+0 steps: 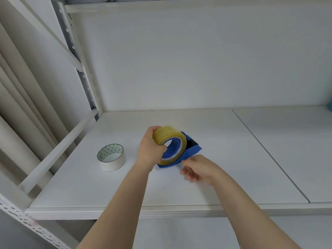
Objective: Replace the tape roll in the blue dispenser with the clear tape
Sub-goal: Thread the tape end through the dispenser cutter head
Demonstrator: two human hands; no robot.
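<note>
Fingers of the left hand (150,147) wrap around the clear tape (169,141), holding it at the blue dispenser (186,155) on the white shelf (233,159). The right hand (196,168) curls loosely just beside the dispenser, holding nothing. A white tape roll (111,158) sits near the left.

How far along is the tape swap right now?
Done: the white tape roll lies out on the shelf. In hand: the left hand holds the clear tape over the blue dispenser; the right hand is beside its base. Left: seating the roll fully.
</note>
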